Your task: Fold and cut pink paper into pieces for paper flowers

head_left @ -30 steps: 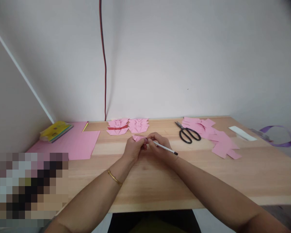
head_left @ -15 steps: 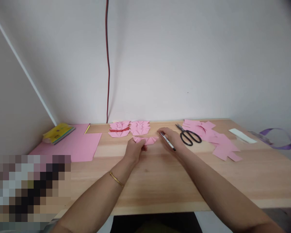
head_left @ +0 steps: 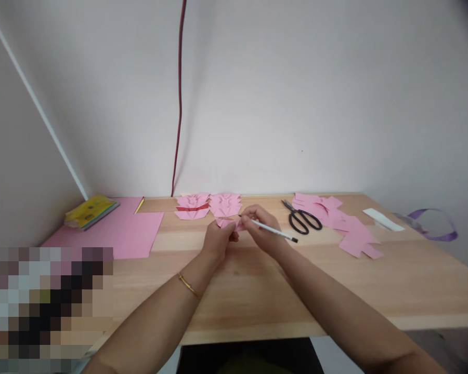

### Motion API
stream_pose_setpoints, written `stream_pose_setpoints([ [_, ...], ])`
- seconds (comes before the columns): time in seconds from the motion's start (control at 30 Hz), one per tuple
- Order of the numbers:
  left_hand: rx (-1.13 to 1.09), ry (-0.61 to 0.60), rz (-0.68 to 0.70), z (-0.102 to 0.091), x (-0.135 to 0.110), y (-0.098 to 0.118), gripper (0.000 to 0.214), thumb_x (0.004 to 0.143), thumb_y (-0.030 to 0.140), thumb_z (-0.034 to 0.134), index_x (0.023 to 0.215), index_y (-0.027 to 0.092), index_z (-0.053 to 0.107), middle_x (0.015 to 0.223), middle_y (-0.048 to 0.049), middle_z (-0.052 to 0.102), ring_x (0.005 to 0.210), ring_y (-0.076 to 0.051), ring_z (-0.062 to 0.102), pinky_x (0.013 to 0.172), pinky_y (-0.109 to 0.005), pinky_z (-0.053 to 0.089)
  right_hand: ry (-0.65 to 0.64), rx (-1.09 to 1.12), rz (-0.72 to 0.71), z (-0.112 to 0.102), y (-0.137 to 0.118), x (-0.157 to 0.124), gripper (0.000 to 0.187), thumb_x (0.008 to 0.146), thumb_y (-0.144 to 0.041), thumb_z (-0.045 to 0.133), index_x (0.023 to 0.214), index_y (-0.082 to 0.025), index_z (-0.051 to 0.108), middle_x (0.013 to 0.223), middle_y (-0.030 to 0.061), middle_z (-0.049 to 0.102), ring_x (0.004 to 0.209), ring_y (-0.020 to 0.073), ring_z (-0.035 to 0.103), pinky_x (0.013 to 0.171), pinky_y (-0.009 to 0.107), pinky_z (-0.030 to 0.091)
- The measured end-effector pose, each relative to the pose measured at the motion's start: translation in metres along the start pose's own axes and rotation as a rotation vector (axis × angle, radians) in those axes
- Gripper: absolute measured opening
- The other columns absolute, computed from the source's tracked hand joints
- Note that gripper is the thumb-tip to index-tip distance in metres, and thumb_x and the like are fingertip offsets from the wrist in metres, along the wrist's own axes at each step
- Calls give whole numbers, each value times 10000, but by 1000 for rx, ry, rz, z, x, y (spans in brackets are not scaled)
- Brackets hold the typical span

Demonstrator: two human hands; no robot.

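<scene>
My left hand (head_left: 217, 240) pinches a folded piece of pink paper (head_left: 223, 223) above the wooden table. In my right hand (head_left: 262, 227) is a white pencil (head_left: 275, 230) with a black end, held between thumb and fingers. Its dark tip lies at the upper edge of the pink piece, close to the right fingertips, which partly cover that side of the paper. Just beyond my hands lie pink folded paper shapes (head_left: 225, 205) in a group, and to their left another such group (head_left: 192, 214) with a red strip showing.
Black-handled scissors (head_left: 302, 218) lie right of my hands, beside scattered pink paper pieces (head_left: 354, 234). Further right are a white strip (head_left: 382, 219) and a purple band (head_left: 437, 236). Large pink sheets (head_left: 136, 234), a yellow packet (head_left: 91, 210) and a yellow pencil (head_left: 139, 205) lie left.
My right hand has moved left to the pink paper. The pencil has swung from lying across the hand to pointing its tip at the paper. The left hand stays almost in place.
</scene>
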State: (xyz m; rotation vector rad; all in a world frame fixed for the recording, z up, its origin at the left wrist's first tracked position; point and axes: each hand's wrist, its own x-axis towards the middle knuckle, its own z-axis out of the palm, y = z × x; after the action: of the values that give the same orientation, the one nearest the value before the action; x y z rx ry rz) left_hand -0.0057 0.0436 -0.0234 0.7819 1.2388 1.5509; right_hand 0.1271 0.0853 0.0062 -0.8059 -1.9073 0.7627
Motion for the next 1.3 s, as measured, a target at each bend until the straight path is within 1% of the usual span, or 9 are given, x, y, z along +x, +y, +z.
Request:
stream_pose_setpoints([
  [0.1, -18, -6, 5, 0, -1, 0, 107, 626, 228, 629, 658, 135, 586, 500, 9, 549, 472, -104, 495, 495, -233, 412, -12, -29, 10, 10, 14, -7, 122, 832, -298, 533, 787, -195, 582, 736, 11, 641, 663, 132, 593, 612, 240, 447],
  [0.17, -14, -8, 7, 0, -1, -1, 100, 628, 219, 627, 672, 137, 592, 495, 14, 548, 474, -107, 499, 494, -233, 411, -8, -27, 28, 10, 21, -9, 127, 836, -298, 526, 784, -195, 577, 725, 7, 637, 649, 128, 587, 603, 236, 441],
  [0.23, -2, -15, 5, 1, 0, -3, 90, 635, 218, 625, 649, 138, 588, 484, 14, 545, 469, -105, 495, 489, -230, 402, -37, -5, 37, 7, 23, -10, 122, 835, -295, 525, 792, -193, 576, 710, 2, 636, 627, 122, 582, 592, 231, 436],
  [0.37, -19, -15, 15, 2, 3, -8, 110, 635, 222, 637, 596, 139, 576, 482, 11, 541, 471, -105, 489, 491, -236, 401, -109, 2, 20, 4, 21, -10, 88, 817, -260, 532, 814, -187, 581, 686, -7, 636, 599, 109, 571, 574, 217, 416],
  [0.53, -36, -29, 33, 4, 5, -12, 97, 623, 199, 643, 573, 137, 587, 480, 12, 533, 472, -98, 475, 483, -227, 389, -111, -1, 55, 4, 21, -11, 90, 809, -255, 526, 810, -183, 580, 670, -11, 621, 583, 101, 546, 550, 210, 389],
  [0.73, -23, -42, 47, 6, 3, -10, 138, 634, 195, 637, 531, 134, 568, 459, 11, 518, 460, -92, 468, 476, -221, 379, -130, 16, 87, 4, 26, -11, 95, 810, -257, 524, 811, -183, 583, 687, -8, 617, 614, 109, 544, 571, 217, 392],
  [0.9, -11, -9, 29, 6, 2, -9, 124, 617, 208, 658, 551, 131, 587, 464, 5, 535, 455, -95, 470, 467, -222, 376, -127, -6, 103, 6, 25, -10, 95, 805, -254, 520, 805, -182, 582, 668, -10, 613, 585, 105, 530, 564, 219, 388],
  [1.13, 9, 4, 7, 6, 0, -4, 112, 600, 192, 646, 533, 131, 580, 456, 8, 533, 438, -88, 457, 461, -219, 364, -121, -16, 101, 6, 23, -10, 94, 806, -258, 522, 798, -183, 577, 654, -17, 603, 568, 99, 512, 553, 217, 375],
  [1.3, 16, 9, 14, 6, 0, -5, 139, 609, 216, 661, 534, 132, 579, 453, 5, 531, 447, -96, 473, 463, -220, 369, -123, -21, 115, 6, 24, -11, 96, 809, -269, 522, 793, -185, 566, 658, -16, 599, 580, 105, 514, 553, 221, 372],
])
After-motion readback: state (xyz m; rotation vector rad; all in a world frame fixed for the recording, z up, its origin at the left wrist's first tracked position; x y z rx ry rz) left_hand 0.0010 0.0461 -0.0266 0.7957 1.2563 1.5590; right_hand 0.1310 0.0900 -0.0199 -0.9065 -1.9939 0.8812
